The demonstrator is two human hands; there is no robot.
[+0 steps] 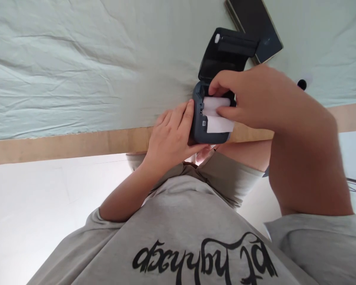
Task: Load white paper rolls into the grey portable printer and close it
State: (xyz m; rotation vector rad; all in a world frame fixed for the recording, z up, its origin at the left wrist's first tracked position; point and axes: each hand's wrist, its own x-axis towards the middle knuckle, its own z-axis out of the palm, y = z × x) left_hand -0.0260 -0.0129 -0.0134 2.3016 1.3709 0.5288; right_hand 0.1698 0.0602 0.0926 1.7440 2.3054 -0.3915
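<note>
A small dark grey thermal printer sits near the front edge with its black lid swung up. Inside its bay lies a white paper roll, and a loose end of paper hangs out over the near side. My left hand grips the printer from the left, fingers along its side and thumb at the near edge. My right hand reaches in from the right, with thumb and fingers closed about the paper roll. These fingers hide part of the bay.
Pale green wrinkled cloth covers the surface, which ends in a wooden edge near my body. Behind the lid lies a dark rectangular box or book. A small black-and-white round object is partly behind my right arm.
</note>
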